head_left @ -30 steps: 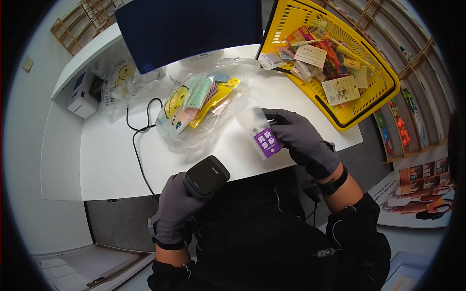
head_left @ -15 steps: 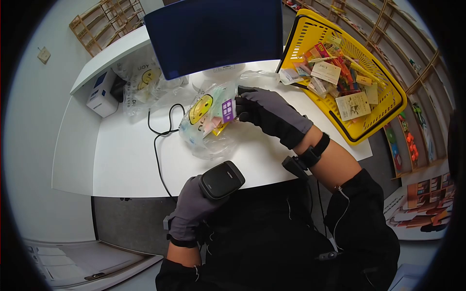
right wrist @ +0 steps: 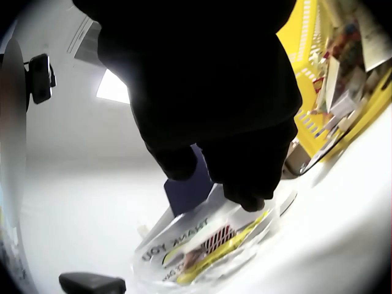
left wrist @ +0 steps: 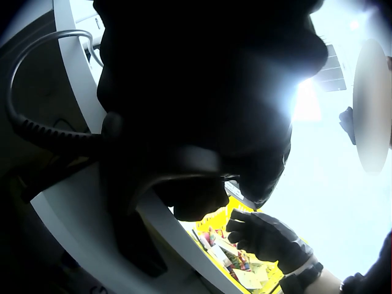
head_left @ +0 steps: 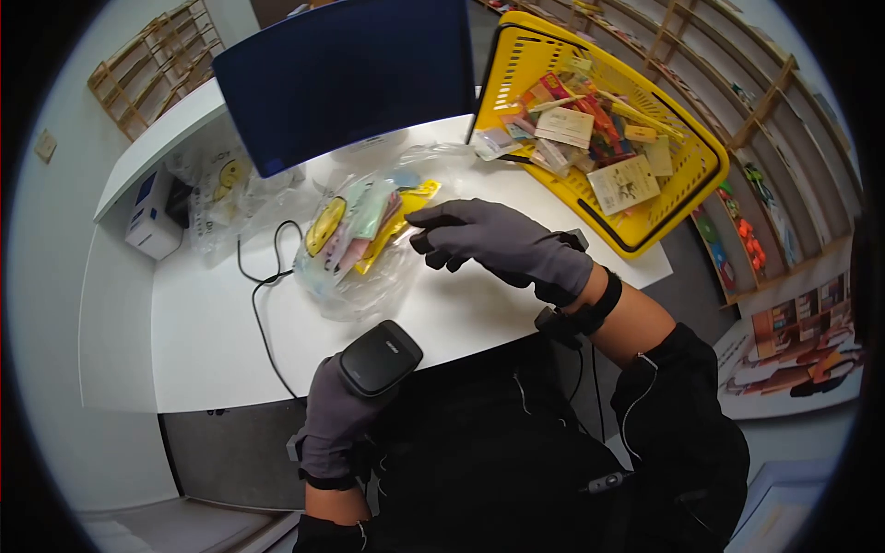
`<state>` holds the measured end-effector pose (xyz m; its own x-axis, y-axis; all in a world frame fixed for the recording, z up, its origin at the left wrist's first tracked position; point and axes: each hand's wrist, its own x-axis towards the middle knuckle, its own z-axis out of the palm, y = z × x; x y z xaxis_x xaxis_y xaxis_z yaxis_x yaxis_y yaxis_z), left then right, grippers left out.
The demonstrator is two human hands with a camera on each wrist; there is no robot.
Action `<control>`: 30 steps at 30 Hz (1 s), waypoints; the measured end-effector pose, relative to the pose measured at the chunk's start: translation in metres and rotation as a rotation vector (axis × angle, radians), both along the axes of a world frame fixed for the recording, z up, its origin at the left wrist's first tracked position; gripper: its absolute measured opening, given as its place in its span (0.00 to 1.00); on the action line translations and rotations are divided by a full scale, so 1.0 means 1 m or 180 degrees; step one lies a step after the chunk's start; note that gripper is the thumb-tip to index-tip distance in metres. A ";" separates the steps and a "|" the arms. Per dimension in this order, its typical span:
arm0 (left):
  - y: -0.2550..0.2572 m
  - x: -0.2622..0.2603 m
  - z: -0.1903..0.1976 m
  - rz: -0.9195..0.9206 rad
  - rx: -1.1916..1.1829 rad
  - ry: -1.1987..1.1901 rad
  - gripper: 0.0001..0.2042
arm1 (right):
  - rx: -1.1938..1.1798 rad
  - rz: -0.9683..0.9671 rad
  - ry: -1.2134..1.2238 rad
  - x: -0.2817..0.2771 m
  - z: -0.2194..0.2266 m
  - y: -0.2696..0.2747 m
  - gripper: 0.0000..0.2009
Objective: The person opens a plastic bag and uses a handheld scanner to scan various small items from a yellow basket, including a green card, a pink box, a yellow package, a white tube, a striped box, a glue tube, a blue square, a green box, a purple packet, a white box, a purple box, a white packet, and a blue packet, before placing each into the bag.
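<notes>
Right hand (head_left: 502, 241) now free of purple packet, left hand (head_left: 339, 405) around black scanner (head_left: 381, 358).

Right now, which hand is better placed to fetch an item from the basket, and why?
Probably the right hand: it looks empty, its fingers loosely bent, and it is nearer the basket. The left hand holds the scanner and is farther away.

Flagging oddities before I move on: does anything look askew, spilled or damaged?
The yellow basket sits slanted to the desk's front edge, while the monitor roughly lines up. Nothing looks spilled or damaged.
</notes>
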<state>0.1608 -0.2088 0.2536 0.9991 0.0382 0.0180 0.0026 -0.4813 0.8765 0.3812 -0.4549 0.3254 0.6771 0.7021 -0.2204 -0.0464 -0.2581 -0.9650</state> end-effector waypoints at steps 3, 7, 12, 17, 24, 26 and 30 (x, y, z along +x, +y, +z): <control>-0.004 0.001 -0.002 0.0082 -0.0104 -0.0087 0.16 | -0.0626 -0.0097 -0.0913 -0.004 0.008 -0.033 0.25; -0.002 -0.010 -0.010 0.0324 -0.0301 -0.0022 0.17 | 0.0566 -0.1939 -0.0971 -0.002 -0.005 -0.086 0.24; 0.026 -0.016 -0.014 0.0804 -0.0303 -0.0163 0.18 | 0.3472 -0.3528 -0.1727 -0.020 0.020 -0.197 0.25; 0.044 -0.017 0.026 0.1407 -0.0679 0.0207 0.13 | 0.2756 -0.3988 -0.3675 -0.025 0.138 -0.318 0.23; 0.055 0.000 0.048 0.1775 -0.0597 -0.0014 0.11 | 0.1184 -0.1789 -0.5135 -0.042 0.298 -0.170 0.19; 0.063 -0.004 0.044 0.1704 -0.0528 0.0116 0.12 | 0.0844 -0.1267 -0.5233 -0.042 0.315 -0.126 0.18; 0.076 -0.010 0.033 0.1753 -0.0436 0.0347 0.16 | 0.0440 -0.0614 -0.5310 -0.029 0.323 -0.074 0.17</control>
<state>0.1504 -0.1330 0.2871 0.8270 0.5479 -0.1258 0.3145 -0.2656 0.9113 0.3520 -0.5293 0.6480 0.1634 0.5386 0.8266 0.9582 -0.2862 -0.0030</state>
